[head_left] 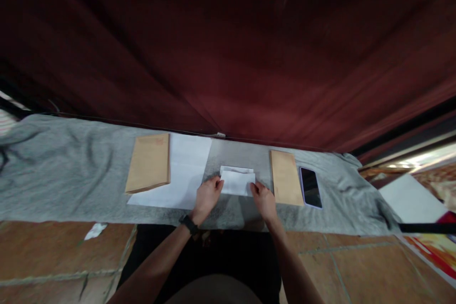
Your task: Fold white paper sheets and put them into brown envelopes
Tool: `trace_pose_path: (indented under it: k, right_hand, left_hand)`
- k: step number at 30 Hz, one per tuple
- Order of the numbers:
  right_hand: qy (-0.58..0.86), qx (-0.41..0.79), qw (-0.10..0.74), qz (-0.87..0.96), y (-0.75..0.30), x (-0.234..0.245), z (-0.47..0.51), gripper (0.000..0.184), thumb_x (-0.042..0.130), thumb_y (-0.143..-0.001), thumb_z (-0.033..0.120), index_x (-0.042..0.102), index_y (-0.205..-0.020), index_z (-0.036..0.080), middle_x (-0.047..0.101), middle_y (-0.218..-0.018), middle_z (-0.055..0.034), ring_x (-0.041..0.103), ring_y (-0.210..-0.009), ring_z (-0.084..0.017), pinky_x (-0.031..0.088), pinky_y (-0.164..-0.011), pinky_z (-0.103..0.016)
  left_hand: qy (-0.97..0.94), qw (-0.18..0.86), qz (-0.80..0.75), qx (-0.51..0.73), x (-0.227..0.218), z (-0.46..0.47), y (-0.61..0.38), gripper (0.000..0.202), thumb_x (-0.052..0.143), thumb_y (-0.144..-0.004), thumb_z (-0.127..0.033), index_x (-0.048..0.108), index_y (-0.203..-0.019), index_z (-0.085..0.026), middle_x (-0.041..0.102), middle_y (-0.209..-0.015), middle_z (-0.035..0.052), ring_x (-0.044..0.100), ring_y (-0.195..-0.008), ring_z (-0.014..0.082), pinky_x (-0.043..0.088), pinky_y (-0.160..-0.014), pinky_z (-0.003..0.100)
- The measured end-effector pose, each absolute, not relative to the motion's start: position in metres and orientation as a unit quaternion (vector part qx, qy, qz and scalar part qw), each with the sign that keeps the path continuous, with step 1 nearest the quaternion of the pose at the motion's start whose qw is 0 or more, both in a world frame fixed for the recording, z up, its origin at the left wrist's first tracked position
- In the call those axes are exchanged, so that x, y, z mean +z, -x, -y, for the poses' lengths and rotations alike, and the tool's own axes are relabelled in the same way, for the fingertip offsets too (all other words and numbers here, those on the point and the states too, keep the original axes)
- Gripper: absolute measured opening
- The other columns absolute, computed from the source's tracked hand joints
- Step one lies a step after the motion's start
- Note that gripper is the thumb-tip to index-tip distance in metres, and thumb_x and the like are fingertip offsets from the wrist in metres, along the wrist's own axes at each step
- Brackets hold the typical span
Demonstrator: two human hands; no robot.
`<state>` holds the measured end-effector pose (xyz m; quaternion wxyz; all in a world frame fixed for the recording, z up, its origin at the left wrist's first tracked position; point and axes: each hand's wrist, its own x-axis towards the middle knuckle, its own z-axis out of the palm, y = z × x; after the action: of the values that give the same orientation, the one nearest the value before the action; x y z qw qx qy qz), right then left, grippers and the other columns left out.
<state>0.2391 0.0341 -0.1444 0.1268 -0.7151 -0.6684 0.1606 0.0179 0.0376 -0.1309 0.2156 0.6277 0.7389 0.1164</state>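
A folded white sheet of paper (237, 181) lies on the grey cloth (71, 175) in front of me. My left hand (207, 195) pinches its left edge, fingers curled onto the paper. At the paper's right edge, my right hand (263, 198) grips it the same way. A black band sits on my left wrist. The sheet's far strip shows above the folded part.
To the left lie a stack of brown envelopes (148, 163) and white sheets (185, 171). To the right lie another brown envelope (286, 177) and a dark phone (310, 187). A dark red curtain (228, 47) hangs behind. Tiled floor (53, 256) lies around me.
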Motion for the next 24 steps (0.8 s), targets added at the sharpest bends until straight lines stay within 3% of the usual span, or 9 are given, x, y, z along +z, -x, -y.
trace_pose_path:
  k: [9,19,24]
  right_hand:
    - [0.692,0.136,0.193,0.682,-0.241,-0.156,-0.026,0.027,0.050,-0.098,0.034,0.068,-0.081,0.024,0.073,-0.082,-0.0048,0.069,-0.073,-0.019,0.043,-0.064,-0.026]
    - [0.728,0.127,0.140,0.659,-0.237,-0.152,-0.023,0.027,0.049,-0.098,0.036,0.070,-0.086,0.022,0.072,-0.092,-0.0090,0.070,-0.090,-0.023,0.043,-0.082,-0.032]
    - [0.721,0.154,0.192,0.648,-0.239,-0.151,-0.026,0.031,0.048,-0.097,0.040,0.067,-0.079,0.023,0.072,-0.088,-0.0092,0.068,-0.086,-0.023,0.044,-0.079,-0.031]
  left_hand:
    - [-0.619,0.237,-0.739,0.121,-0.125,-0.029,-0.017,0.019,0.054,-0.097,-0.034,0.069,-0.090,-0.023,0.073,-0.082,0.0028,0.067,-0.076,0.0185,0.038,-0.062,0.025]
    - [-0.605,0.239,-0.752,0.100,-0.123,-0.033,-0.022,0.020,0.051,-0.097,-0.034,0.067,-0.094,-0.022,0.073,-0.086,0.0058,0.068,-0.079,0.0203,0.040,-0.065,0.027]
    - [-0.599,0.248,-0.749,0.137,-0.126,-0.034,-0.019,0.020,0.051,-0.097,-0.032,0.067,-0.092,-0.023,0.072,-0.083,0.0039,0.067,-0.077,0.0186,0.040,-0.065,0.026]
